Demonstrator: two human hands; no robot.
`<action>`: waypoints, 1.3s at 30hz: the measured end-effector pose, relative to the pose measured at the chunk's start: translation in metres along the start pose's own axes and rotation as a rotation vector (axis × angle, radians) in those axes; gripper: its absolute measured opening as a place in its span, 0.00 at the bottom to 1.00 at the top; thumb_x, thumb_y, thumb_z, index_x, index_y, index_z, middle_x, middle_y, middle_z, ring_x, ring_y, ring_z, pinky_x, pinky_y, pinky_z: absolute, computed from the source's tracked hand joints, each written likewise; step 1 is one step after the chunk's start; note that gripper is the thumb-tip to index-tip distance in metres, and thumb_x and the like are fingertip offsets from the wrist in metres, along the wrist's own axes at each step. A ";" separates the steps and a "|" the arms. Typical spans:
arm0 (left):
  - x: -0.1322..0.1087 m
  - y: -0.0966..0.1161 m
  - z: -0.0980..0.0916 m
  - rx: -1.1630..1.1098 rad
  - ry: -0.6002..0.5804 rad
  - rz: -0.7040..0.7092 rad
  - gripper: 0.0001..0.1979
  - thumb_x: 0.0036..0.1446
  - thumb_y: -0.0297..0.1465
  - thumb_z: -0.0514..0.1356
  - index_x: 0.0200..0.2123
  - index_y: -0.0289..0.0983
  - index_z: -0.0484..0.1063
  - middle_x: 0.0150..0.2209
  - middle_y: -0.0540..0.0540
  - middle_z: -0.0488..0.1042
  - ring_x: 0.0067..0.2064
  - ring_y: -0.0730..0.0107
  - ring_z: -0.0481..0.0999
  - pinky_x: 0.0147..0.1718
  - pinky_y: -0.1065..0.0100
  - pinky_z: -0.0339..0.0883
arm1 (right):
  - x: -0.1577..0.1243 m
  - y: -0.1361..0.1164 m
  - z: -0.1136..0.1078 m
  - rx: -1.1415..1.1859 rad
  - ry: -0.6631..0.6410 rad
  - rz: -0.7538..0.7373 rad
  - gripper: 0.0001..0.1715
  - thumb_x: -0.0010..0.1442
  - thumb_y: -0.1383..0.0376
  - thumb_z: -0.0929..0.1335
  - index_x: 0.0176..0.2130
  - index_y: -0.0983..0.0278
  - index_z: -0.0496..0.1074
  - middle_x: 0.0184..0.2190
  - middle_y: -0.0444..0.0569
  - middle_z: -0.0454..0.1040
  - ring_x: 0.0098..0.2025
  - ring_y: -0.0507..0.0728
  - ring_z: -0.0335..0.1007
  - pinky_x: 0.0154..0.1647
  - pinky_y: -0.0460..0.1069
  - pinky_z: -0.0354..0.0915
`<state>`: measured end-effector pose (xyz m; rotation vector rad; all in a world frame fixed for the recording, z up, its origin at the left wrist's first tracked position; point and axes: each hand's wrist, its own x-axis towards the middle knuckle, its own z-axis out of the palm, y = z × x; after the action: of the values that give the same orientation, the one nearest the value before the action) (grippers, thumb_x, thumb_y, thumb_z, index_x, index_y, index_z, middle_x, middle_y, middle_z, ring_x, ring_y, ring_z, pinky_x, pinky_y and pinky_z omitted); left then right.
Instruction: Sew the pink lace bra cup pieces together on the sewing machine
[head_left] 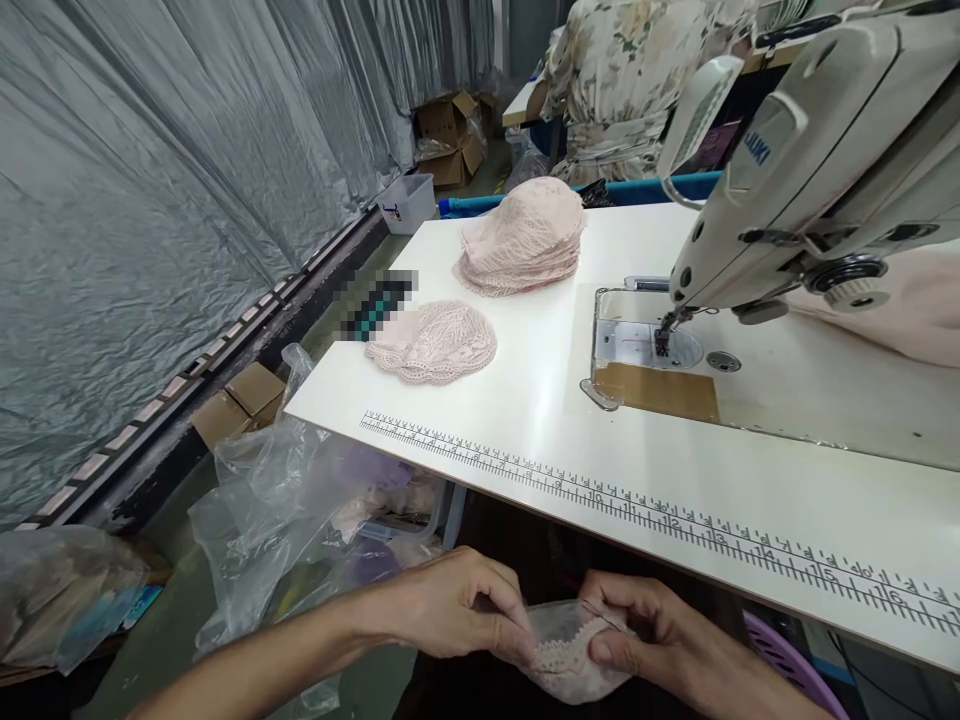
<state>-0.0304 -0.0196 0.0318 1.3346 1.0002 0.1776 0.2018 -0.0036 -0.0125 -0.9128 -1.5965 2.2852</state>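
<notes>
Below the table's front edge, my left hand (pixel 469 607) pinches the left side of a small sheer lace piece (pixel 574 655). My right hand (pixel 645 630) grips the same piece on its right side, thumb on top. The lace piece is pale, with a scalloped border curving between the two hands. On the white table (pixel 525 400) lies a flat pale pink lace cup (pixel 442 345), and behind it a taller stack of similar lace cups (pixel 525 235). To the right stands a sewing machine (pixel 810 150), its needle area over a metal plate (pixel 637 343).
A printed ruler (pixel 630 505) runs along the table's front edge. Clear plastic bags (pixel 262 500) hang and lie at the left. Pink fabric (pixel 892 300) lies behind the machine. A person in a floral garment (pixel 622 80) is beyond the table. A purple basket (pixel 787 660) sits below, right.
</notes>
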 end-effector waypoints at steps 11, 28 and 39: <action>0.003 -0.004 0.012 0.117 0.103 -0.090 0.15 0.42 0.41 0.68 0.28 0.34 0.77 0.16 0.58 0.54 0.21 0.81 0.53 0.18 0.77 0.45 | -0.007 -0.005 -0.001 0.028 -0.046 -0.041 0.23 0.59 0.47 0.62 0.33 0.64 0.67 0.28 0.43 0.63 0.31 0.52 0.57 0.34 0.47 0.55; 0.004 -0.009 0.009 -0.021 -0.074 -0.161 0.14 0.51 0.41 0.62 0.34 0.38 0.80 0.28 0.49 0.77 0.29 0.72 0.71 0.29 0.76 0.61 | -0.004 -0.005 0.004 0.053 -0.114 -0.025 0.22 0.54 0.50 0.68 0.28 0.68 0.73 0.22 0.42 0.62 0.26 0.49 0.57 0.29 0.45 0.54; 0.003 0.002 0.006 -0.138 -0.028 -0.155 0.16 0.50 0.42 0.63 0.33 0.35 0.79 0.23 0.51 0.71 0.24 0.79 0.64 0.24 0.79 0.57 | 0.001 0.002 0.008 0.067 0.000 0.030 0.20 0.48 0.53 0.72 0.23 0.67 0.69 0.18 0.39 0.58 0.23 0.47 0.50 0.23 0.44 0.46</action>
<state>-0.0240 -0.0212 0.0320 1.1268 1.0439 0.1085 0.1965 -0.0104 -0.0127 -0.9270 -1.5056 2.3437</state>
